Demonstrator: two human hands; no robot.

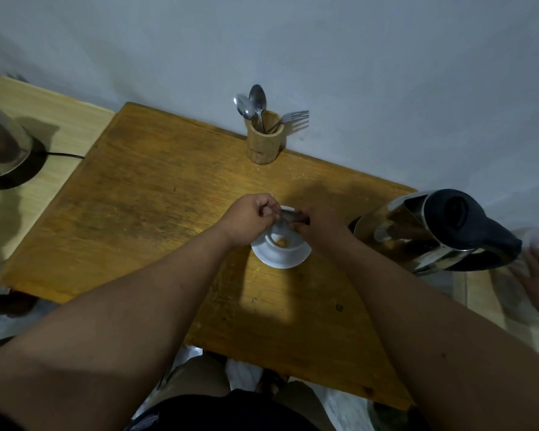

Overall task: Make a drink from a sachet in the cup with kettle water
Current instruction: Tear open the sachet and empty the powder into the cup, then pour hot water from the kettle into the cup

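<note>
Sachet-making gear sits on a wooden bench [156,194], which fills the middle of the view. Next in size, a steel kettle [430,231] with a black lid stands at three o'clock from the cup, near it but apart. A wooden holder [264,141] with spoons and a fork stands at twelve o'clock, well apart, by the wall. The white saucer [293,259] carries the white cup [285,241], where some yellowish powder lies at the bottom.

Above the cup's rim, both hands pinch the sachet [293,216]. The left hand [249,217] has its fingers closed on the sachet's left end; the right hand [319,225] has its fingers closed on the dark right end.

The sachet looks thin, light and limp, probably slick foil, so it should be held by the ends with fingertip pinches and kept over the cup, or powder may spill. The cup seems breakable and light enough to tip if knocked. The kettle is likely heavy and hot, best taken by its handle.
</note>
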